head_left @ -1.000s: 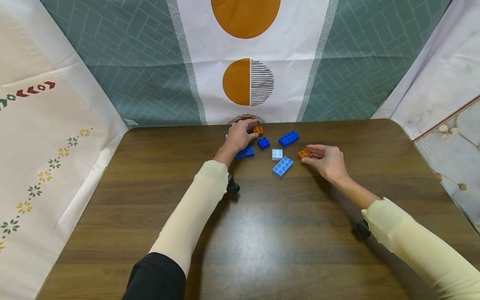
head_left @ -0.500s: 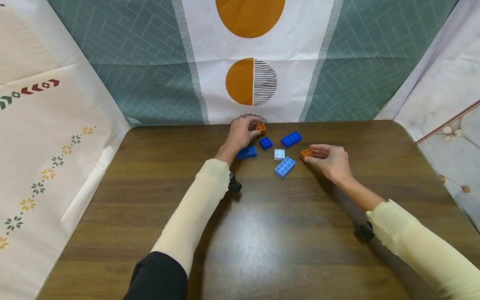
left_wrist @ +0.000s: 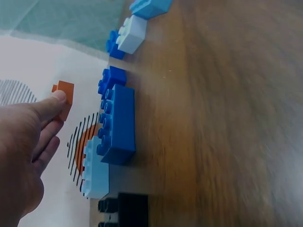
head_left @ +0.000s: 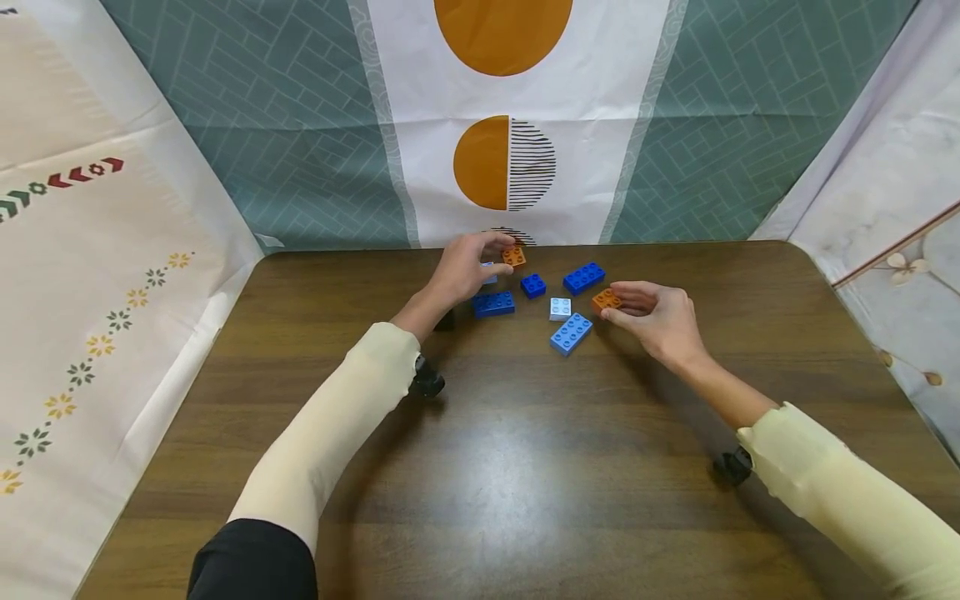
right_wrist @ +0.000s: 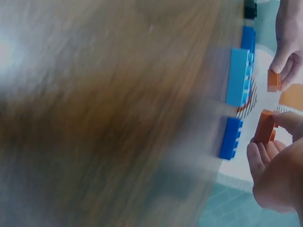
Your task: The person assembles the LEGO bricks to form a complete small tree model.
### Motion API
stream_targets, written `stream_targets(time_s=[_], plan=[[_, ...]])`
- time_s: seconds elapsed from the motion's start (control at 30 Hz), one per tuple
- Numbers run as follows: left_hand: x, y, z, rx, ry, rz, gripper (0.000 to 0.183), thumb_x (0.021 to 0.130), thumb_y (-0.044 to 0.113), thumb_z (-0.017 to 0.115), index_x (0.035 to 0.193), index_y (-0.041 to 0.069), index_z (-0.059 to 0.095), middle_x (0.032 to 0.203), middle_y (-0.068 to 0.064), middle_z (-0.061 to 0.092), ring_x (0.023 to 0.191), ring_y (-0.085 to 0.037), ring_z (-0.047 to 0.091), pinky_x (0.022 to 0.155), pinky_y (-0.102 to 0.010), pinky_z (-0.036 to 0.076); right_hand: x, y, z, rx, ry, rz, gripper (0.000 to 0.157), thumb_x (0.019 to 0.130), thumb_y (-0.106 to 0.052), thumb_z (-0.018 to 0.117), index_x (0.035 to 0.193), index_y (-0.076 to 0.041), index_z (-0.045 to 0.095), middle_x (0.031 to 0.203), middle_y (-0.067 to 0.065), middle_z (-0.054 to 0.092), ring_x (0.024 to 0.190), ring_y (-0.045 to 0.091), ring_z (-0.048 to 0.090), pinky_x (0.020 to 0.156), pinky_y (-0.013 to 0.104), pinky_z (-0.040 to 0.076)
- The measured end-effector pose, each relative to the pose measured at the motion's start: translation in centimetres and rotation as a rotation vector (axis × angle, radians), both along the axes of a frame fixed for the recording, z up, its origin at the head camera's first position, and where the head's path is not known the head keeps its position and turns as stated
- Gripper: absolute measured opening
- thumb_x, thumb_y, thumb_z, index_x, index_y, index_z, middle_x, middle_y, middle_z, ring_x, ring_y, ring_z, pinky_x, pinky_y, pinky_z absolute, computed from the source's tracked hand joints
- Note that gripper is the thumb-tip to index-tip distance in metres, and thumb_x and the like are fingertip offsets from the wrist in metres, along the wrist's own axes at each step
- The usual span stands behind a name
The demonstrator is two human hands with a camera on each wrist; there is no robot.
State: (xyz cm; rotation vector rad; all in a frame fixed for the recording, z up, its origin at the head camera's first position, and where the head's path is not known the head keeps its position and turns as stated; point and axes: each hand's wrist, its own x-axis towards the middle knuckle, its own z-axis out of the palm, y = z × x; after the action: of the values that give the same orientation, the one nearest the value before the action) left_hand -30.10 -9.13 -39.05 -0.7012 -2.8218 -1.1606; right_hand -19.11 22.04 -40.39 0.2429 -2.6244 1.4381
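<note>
My left hand (head_left: 467,267) pinches a small orange toy building brick (head_left: 513,256) between thumb and fingers at the far side of the table. In the left wrist view this orange brick (left_wrist: 67,98) is raised off the wood. Another orange brick (head_left: 607,301) is pinched in my right hand (head_left: 663,321), farther right. The right wrist view has that brick (right_wrist: 265,126) held up too, with the left hand's brick (right_wrist: 273,80) beyond it. Between the hands lie a small dark blue brick (head_left: 533,286), a long dark blue one (head_left: 583,278) and a white one (head_left: 560,309).
Nearer me lies a long light blue brick (head_left: 572,334). By the left hand are a long blue brick (head_left: 493,304), a pale blue brick (head_left: 489,273) partly covered by the hand, and a black brick (left_wrist: 132,210). Patterned cloth (head_left: 322,167) hangs behind the wooden table (head_left: 495,467).
My left hand and forearm have shifted left, carrying the orange brick slightly left and baring part of the pale blue and black bricks. The right hand's brick has risen a little.
</note>
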Motion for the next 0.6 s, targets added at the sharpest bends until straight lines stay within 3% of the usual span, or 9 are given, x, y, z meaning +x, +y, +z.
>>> stream_targets(time_s=[0.2,0.43,0.6], plan=[[2.0,-1.1,0.5,-0.043,0.012,-0.086,0.043,0.098,0.022,0.08,0.138,0.01,0.069,0.134,-0.005,0.072,0.122,-0.025,0.068,0.109,-0.041,0.051,0.8,-1.7,0.5,-0.051,-0.012,0.096,0.042,0.094,-0.004,0.083,0.132,0.006,0.07,0.126,0.024,0.073,0.11,0.039,0.074,0.084,0.013,0.056],[4.0,-2.8,0.1,-0.033,0.02,-0.162,0.045,0.096,0.02,0.083,0.137,0.01,0.069,0.133,-0.004,0.073,0.121,-0.02,0.07,0.108,-0.038,0.052,1.9,-3.9,0.8,-0.088,-0.059,0.205,0.041,0.092,0.001,0.082,0.131,0.004,0.07,0.126,0.02,0.073,0.113,0.035,0.073,0.1,0.047,0.057],[5.7,-3.8,0.1,-0.016,0.039,-0.216,0.047,0.093,0.02,0.085,0.136,0.009,0.07,0.129,-0.002,0.075,0.117,-0.017,0.071,0.107,-0.04,0.052,2.5,-5.3,0.7,-0.064,-0.054,0.267,0.042,0.091,0.0,0.083,0.131,0.002,0.07,0.127,0.017,0.074,0.112,0.033,0.072,0.101,0.051,0.056]])
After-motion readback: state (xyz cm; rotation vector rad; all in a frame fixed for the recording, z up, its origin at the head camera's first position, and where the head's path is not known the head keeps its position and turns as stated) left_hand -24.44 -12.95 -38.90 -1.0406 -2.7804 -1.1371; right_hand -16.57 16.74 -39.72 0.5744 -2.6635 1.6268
